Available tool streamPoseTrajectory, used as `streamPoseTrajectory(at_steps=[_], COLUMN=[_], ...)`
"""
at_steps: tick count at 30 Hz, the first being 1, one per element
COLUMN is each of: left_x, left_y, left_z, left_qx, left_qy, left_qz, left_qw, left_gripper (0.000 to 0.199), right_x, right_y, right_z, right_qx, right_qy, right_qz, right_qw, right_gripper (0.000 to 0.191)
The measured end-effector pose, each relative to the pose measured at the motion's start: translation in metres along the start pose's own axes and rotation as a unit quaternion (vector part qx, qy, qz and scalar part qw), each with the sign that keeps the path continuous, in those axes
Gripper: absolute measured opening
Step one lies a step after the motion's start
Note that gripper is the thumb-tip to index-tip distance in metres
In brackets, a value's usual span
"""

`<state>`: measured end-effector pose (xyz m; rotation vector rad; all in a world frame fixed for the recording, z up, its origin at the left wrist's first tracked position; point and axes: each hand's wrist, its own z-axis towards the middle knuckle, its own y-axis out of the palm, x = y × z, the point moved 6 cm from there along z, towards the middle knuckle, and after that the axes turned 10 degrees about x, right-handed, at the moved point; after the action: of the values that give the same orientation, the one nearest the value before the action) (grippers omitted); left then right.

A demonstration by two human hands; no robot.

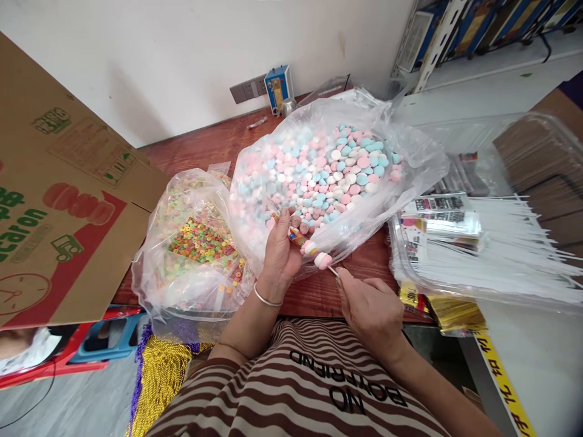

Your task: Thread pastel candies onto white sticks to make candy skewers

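Note:
My left hand (288, 246) is closed round the upper part of a candy skewer, where a twisted, multicoloured piece shows between the fingers. Below it, pink and white marshmallow pieces (323, 261) are threaded on the thin white stick. My right hand (371, 306) pinches the stick's lower end between thumb and fingers. Just beyond my hands lies an open clear plastic bag full of small pink, blue and white candies (350, 167). To the left of my left wrist sits another clear bag, holding small colourful ring-shaped pieces (203, 246).
On the right, a clear plastic tray (396, 255) holds many white sticks (505, 249) and printed packets (449, 224). A large cardboard box (68, 182) stands at the left. By the wall are a small blue box (279, 90) and a socket strip (248, 90). Gold packets (458, 312) lie below the tray.

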<state>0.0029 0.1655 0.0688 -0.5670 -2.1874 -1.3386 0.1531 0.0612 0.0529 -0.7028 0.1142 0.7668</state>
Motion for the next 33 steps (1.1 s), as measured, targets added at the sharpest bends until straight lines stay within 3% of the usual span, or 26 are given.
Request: streamPoseTrajectory(at_steps=[3,4,5,6,8,10,11,13,15,16,17,18,20,21,22,23,26,28,31,33], left_x=[-0.005,-0.006,-0.008,-0.009,-0.012,-0.014,-0.015,-0.017,-0.019,-0.020,-0.020,-0.021,-0.021,-0.020,-0.019,-0.017,-0.007,0.001,0.019,0.037], left_y=[0.000,0.000,0.000,-0.001,-0.002,-0.003,-0.003,-0.005,-0.005,-0.004,-0.004,-0.003,-0.002,-0.003,-0.003,-0.005,-0.009,-0.012,-0.016,-0.022], left_z=[-0.001,-0.001,-0.001,-0.001,-0.001,-0.001,-0.001,-0.002,-0.004,-0.005,-0.006,-0.007,-0.008,-0.008,-0.008,-0.007,-0.005,-0.003,0.002,0.007], left_qx=[-0.019,-0.028,-0.038,-0.050,-0.074,-0.091,-0.093,-0.086,-0.074,-0.070,-0.068,-0.067,-0.063,-0.058,-0.052,-0.044,-0.022,-0.021,-0.017,-0.001], left_qy=[0.017,0.024,0.030,0.034,0.035,0.030,0.025,0.013,0.002,-0.001,-0.002,-0.002,-0.001,0.000,0.000,0.002,0.023,0.038,0.063,0.115], left_qz=[0.008,0.008,0.008,0.010,0.016,0.015,0.014,0.012,0.017,0.021,0.026,0.033,0.045,0.047,0.044,0.038,0.025,0.023,0.014,0.004], left_qw=[1.000,0.999,0.999,0.998,0.997,0.995,0.995,0.996,0.997,0.997,0.997,0.997,0.997,0.997,0.998,0.998,0.999,0.999,0.998,0.993], left_gripper=[0.023,0.023,0.024,0.024,0.025,0.024,0.024,0.023,0.024,0.024,0.024,0.024,0.023,0.022,0.022,0.021,0.027,0.032,0.030,0.022], right_x=[0.005,0.008,0.010,0.011,0.006,-0.003,-0.006,-0.009,-0.009,-0.007,-0.004,0.000,0.007,0.009,0.009,0.008,0.007,0.009,0.018,0.027], right_y=[-0.001,0.000,0.003,0.008,0.018,0.022,0.022,0.022,0.022,0.021,0.020,0.019,0.011,0.007,0.004,0.002,-0.001,-0.003,-0.004,0.002], right_z=[0.002,0.002,0.001,-0.002,-0.009,-0.011,-0.010,-0.009,-0.010,-0.010,-0.011,-0.010,-0.004,-0.001,0.002,0.004,0.004,0.002,-0.005,-0.014], right_qx=[-0.018,-0.033,-0.052,-0.072,-0.106,-0.111,-0.107,-0.097,-0.087,-0.081,-0.077,-0.074,-0.063,-0.056,-0.048,-0.037,-0.012,0.001,-0.008,-0.037], right_qy=[0.109,0.180,0.263,0.351,0.497,0.568,0.581,0.589,0.586,0.578,0.561,0.530,0.414,0.336,0.255,0.182,0.047,0.035,0.137,0.266], right_qz=[0.091,0.154,0.234,0.324,0.496,0.608,0.639,0.666,0.659,0.642,0.611,0.564,0.418,0.329,0.243,0.171,0.068,0.072,0.148,0.239], right_qw=[0.990,0.971,0.935,0.875,0.704,0.543,0.492,0.447,0.464,0.497,0.553,0.629,0.806,0.881,0.935,0.968,0.997,0.997,0.980,0.933], right_gripper=[0.023,0.022,0.023,0.025,0.028,0.027,0.025,0.021,0.022,0.024,0.025,0.026,0.027,0.027,0.027,0.028,0.032,0.034,0.030,0.027])
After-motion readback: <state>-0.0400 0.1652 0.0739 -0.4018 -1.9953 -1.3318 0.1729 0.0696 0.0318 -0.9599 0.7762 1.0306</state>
